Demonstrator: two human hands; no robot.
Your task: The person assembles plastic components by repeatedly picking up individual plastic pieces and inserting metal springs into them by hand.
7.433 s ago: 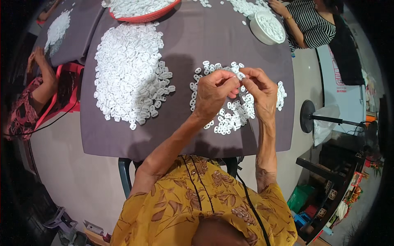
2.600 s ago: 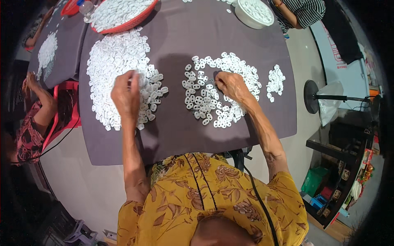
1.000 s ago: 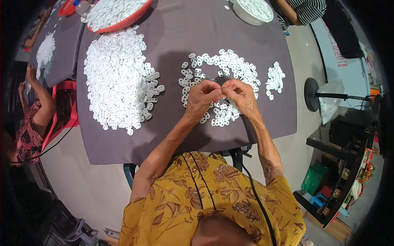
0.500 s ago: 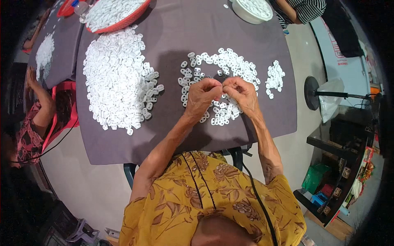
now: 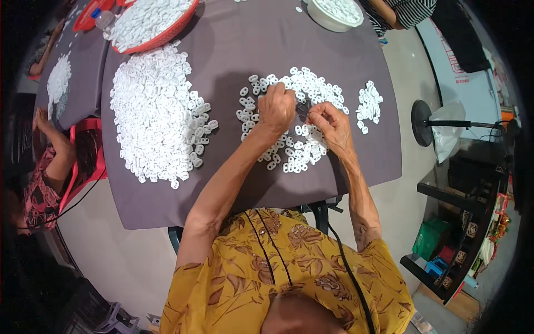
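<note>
Small white oval pieces, each with dark holes or marks, form a loose ring (image 5: 320, 86) on the cloth around my hands. My left hand (image 5: 277, 110) is curled over the ring's far left part, fingertips pointing down and hidden behind the knuckles. My right hand (image 5: 332, 125) pinches with thumb and forefinger at the ring's right side; whatever it holds is too small to make out. Some thin dark bits (image 5: 302, 109) lie between the two hands. To the left spreads a large heap of the same white pieces (image 5: 153, 117).
A smaller pile of white pieces (image 5: 369, 106) lies at the right. At the back stand a red basket (image 5: 167, 40) and a white bowl (image 5: 335, 23), both full of pieces. Other people sit at the left and far right. A grey cloth (image 5: 233, 50) covers the table.
My hands were together at the fingertips and have parted. The left hand has moved away from me and slightly left; the right stays near its place. The view has shifted slightly.
</note>
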